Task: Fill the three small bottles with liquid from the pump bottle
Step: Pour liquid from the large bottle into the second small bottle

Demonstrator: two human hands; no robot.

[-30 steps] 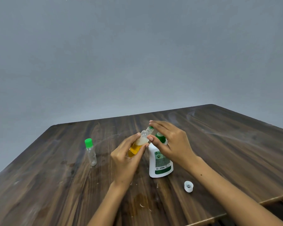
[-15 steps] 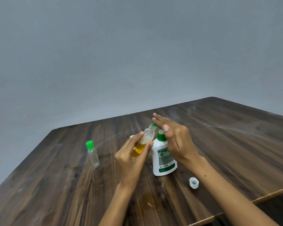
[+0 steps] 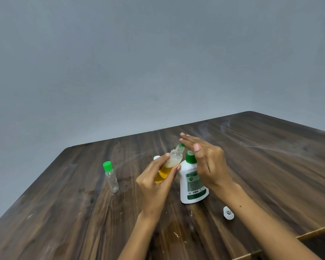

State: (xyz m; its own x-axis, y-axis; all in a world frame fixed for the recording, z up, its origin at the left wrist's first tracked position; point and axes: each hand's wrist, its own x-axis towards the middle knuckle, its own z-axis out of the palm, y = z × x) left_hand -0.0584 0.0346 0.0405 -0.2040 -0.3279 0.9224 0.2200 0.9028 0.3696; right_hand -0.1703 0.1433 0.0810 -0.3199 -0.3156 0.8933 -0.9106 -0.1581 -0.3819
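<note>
We pinch a small clear bottle between the thumb and fingers of our left hand, tilted so its open neck points up and right to the green nozzle of the pump bottle. Amber liquid fills its lower half, with pale foam above. Our right hand lies over the pump head with straight fingers; we cannot tell how hard it presses. The white pump bottle stands upright just right of the held bottle, touching our left fingertips. Well left of the grip stands an empty small bottle with a green cap. A white cap peeks out behind our left hand, and another white cap lies right of the grip, under our right forearm, on the dark wooden table.
</note>
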